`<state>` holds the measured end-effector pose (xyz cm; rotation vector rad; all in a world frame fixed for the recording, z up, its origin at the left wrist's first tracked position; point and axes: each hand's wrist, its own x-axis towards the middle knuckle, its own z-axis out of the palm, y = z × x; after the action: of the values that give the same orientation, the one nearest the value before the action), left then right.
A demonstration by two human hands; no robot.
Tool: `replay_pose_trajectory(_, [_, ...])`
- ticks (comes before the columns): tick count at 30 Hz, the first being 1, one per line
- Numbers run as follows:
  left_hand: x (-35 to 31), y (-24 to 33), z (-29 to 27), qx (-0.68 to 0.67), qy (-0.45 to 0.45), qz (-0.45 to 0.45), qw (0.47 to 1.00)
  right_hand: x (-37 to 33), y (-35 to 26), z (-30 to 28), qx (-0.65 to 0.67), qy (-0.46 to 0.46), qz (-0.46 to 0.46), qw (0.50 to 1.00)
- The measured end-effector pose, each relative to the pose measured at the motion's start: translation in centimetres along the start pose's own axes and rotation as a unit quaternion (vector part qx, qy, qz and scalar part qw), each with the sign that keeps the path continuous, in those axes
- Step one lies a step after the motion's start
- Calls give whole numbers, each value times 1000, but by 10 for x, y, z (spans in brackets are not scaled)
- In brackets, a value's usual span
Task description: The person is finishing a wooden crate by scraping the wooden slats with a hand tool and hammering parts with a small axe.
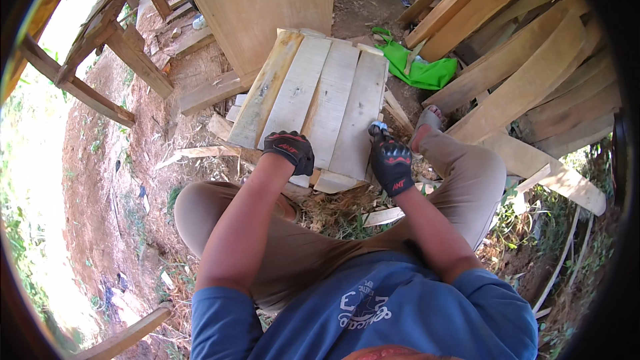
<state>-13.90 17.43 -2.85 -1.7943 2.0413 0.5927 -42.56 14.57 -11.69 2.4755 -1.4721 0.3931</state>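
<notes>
Several pale, rough planks (333, 100) lie side by side between my knees, forming a low slatted wooden top. My left hand (290, 149), in a black glove with red marks, rests at their near edge with its fingers curled under. Whatever it may hold is hidden. At the right edge of the planks is my right hand (391, 163), gloved the same way and closed. A small whitish-blue object (377, 125) shows at its fingertips, too small to name.
Beyond the planks stands a large plywood sheet (260, 7). A bright green bag (427, 72) lies at the far right, beside a stack of long boards (520, 60). A wooden frame (120, 43) stands at the far left. Wood scraps (383, 217) lie on the ground.
</notes>
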Motion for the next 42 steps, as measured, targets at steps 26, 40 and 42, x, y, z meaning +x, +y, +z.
replay_pose_trajectory(26, [21, 8, -27, -22, -116, -29, 993, 76, 15, 48, -63, 59, 68, 994])
replay_pose_trajectory(40, [25, 10, -34, -39, -138, -22, 989, 128, 52, 77, -23, 73, 80, 994])
replay_pose_trajectory(42, [22, 14, -37, -35, -142, -20, 989, 102, 45, 79, -61, 77, 58, 993])
